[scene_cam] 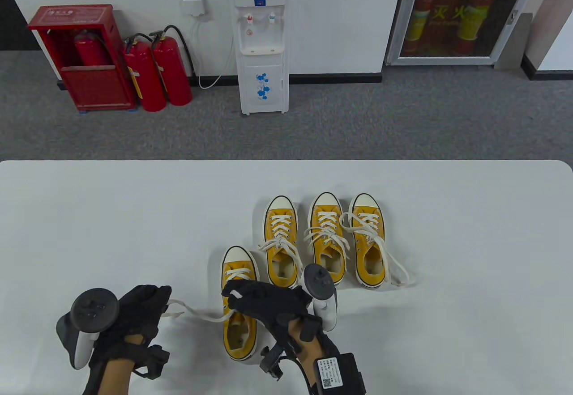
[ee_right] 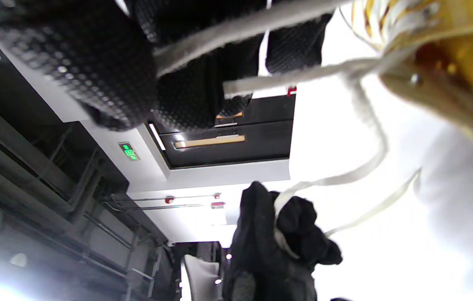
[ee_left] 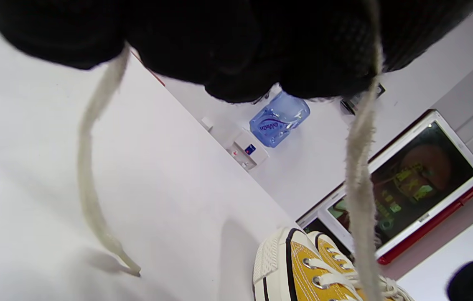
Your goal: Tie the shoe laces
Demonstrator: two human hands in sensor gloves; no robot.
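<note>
Several yellow canvas sneakers with white laces stand on the white table [scene_cam: 112,216]. The nearest sneaker [scene_cam: 239,323] is set forward of the row. My left hand [scene_cam: 150,305] grips one white lace [scene_cam: 197,313] of it, pulled out to the left; in the left wrist view the lace [ee_left: 359,175] runs from my fingers [ee_left: 236,46] down to the shoe [ee_left: 307,267]. My right hand [scene_cam: 259,299] rests over the sneaker's tongue and holds the other lace [ee_right: 240,25] in its fingers [ee_right: 107,62]. My left hand shows in the right wrist view [ee_right: 282,234].
Three more yellow sneakers stand in a row behind: one [scene_cam: 281,240], one [scene_cam: 327,236] and one [scene_cam: 368,239], with loose laces trailing right [scene_cam: 398,269]. Beyond the table's far edge are a water dispenser [scene_cam: 263,41] and red fire extinguishers [scene_cam: 156,73].
</note>
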